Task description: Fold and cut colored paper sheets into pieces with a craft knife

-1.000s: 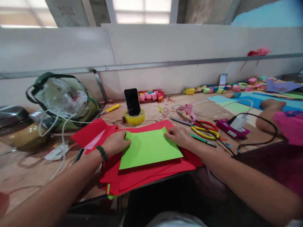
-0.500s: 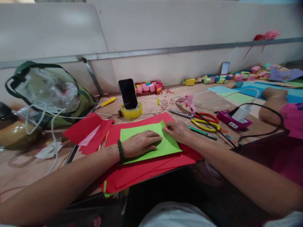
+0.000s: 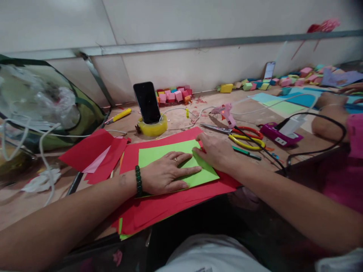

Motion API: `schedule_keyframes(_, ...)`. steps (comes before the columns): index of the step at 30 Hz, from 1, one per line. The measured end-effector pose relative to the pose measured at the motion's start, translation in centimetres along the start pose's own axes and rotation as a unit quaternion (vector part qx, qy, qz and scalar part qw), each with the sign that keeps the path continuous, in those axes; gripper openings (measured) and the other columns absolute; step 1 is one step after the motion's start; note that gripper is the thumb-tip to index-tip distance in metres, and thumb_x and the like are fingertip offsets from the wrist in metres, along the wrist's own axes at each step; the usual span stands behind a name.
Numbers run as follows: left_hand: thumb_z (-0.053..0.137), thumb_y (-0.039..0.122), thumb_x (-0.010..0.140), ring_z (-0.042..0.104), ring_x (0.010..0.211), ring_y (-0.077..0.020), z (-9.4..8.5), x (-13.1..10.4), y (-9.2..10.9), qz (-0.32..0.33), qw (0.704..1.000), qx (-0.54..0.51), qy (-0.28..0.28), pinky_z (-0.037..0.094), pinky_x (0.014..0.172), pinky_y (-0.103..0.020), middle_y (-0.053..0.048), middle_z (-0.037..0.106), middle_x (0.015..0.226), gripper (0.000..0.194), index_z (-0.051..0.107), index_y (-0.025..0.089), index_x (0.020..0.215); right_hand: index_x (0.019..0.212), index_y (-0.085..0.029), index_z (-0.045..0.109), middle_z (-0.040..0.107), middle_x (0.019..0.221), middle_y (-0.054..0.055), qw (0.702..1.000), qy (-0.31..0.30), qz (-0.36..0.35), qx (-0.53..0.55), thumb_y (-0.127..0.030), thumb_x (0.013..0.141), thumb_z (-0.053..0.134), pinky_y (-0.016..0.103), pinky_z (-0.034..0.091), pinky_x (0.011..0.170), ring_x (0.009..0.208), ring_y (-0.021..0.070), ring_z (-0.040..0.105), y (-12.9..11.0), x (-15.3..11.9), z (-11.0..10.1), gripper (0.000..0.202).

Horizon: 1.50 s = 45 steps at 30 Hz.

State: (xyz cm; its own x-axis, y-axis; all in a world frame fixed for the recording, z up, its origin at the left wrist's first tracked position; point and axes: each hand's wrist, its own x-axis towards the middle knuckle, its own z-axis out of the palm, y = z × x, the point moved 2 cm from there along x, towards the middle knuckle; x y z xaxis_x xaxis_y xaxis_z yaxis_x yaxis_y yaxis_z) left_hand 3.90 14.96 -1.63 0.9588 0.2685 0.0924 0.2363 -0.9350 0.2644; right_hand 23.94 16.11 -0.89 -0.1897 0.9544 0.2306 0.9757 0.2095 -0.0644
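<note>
A light green sheet (image 3: 155, 153) lies on a stack of red sheets (image 3: 159, 209) at the table's front edge. My left hand (image 3: 170, 172) rests flat on the green sheet with its fingers spread, a dark green bead bracelet at its wrist. At the sheet's right edge is my right hand (image 3: 214, 151), thumb and fingers bent around the far right corner; whether they pinch the paper is hard to make out.
Behind the paper stand a phone (image 3: 147, 102) in a yellow tape roll (image 3: 153, 127) and a pink glue gun (image 3: 225, 114). Scissors (image 3: 246, 141), a green pen (image 3: 246, 153) and a purple power socket (image 3: 280, 135) lie right. Another person's arm (image 3: 330, 119) is far right.
My left hand has spread its fingers wider on the green sheet. My right hand has opened somewhat from a fist at the sheet's edge. The view has shifted slightly.
</note>
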Motion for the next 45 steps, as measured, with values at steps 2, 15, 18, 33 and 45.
schedule_keyframes(2,0.038,0.048,0.098,0.032,0.138,-0.0346,0.1,-0.1,-0.2,-0.013,1.000,-0.015,0.006,0.019,0.113,-0.052,-0.018,0.031,0.155,0.063,0.029,0.017,0.152,0.102,-0.016,0.065,0.069,0.101,0.012,0.993,0.014,-0.118,0.026,-0.020,0.089,0.051,0.036,0.044,0.083,0.097,0.0252,0.060,-0.4,-0.3,-0.8,0.019)
schedule_keyframes(15,0.032,0.042,0.100,0.014,0.148,-0.0340,0.4,-0.2,-0.3,-0.054,0.998,-0.025,-0.034,0.012,0.114,-0.059,-0.014,0.021,0.160,0.059,0.024,0.016,0.153,0.126,-0.017,0.063,0.072,0.115,0.009,0.893,-0.089,-0.423,0.127,-0.007,0.093,0.041,0.035,0.051,0.093,0.108,0.0204,0.062,-2.3,-6.0,-3.3,0.041)
schedule_keyframes(18,0.033,0.046,0.100,0.013,0.147,-0.0357,0.3,-0.2,-0.3,-0.044,0.998,-0.027,-0.037,0.011,0.113,-0.063,-0.014,0.017,0.160,0.060,0.025,0.020,0.153,0.124,-0.016,0.064,0.070,0.121,0.010,0.897,-0.075,-0.412,0.143,-0.008,0.093,0.042,0.035,0.050,0.098,0.114,0.0199,0.061,-1.2,-6.5,-2.2,0.039)
schedule_keyframes(33,0.027,0.039,0.099,0.010,0.149,-0.0298,-0.1,-0.2,-0.3,-0.047,0.996,-0.006,-0.071,0.013,0.114,-0.060,-0.012,0.012,0.162,0.060,0.016,0.019,0.155,0.120,-0.020,0.065,0.070,0.108,0.011,0.891,-0.116,-0.435,0.056,-0.002,0.084,0.047,0.044,0.048,0.092,0.102,0.0239,0.060,-3.4,-6.1,-4.6,0.044)
schedule_keyframes(45,0.033,0.034,0.096,0.013,0.148,-0.0319,-0.2,-0.1,-0.2,-0.038,0.997,0.010,-0.069,0.015,0.113,-0.060,-0.012,0.014,0.161,0.061,0.020,0.019,0.154,0.094,-0.015,0.065,0.065,0.091,0.009,0.849,-0.153,-0.505,0.032,-0.011,0.096,0.042,0.034,0.048,0.078,0.087,0.0204,0.055,-3.6,-6.0,-4.8,0.023)
